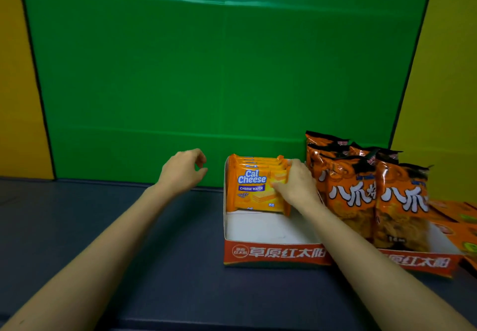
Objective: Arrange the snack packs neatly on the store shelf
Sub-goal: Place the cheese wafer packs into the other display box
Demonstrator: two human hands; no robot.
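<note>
Several orange Cal Cheese wafer packs (pixel 254 184) stand upright in a row at the back of a white display tray with a red front (pixel 273 253). My right hand (pixel 296 184) presses on the right edge of the front pack, fingers wrapped around the stack's side. My left hand (pixel 184 169) hovers to the left of the tray, fingers loosely curled with nothing in them. To the right, several orange and black snack bags (pixel 402 201) stand upright in a second red-fronted tray (pixel 423 263).
The trays sit on a dark blue shelf surface (pixel 154 240). A green back panel (pixel 206 72) rises behind, with yellow walls on both sides. More orange packs (pixel 462 222) lie flat at the far right edge.
</note>
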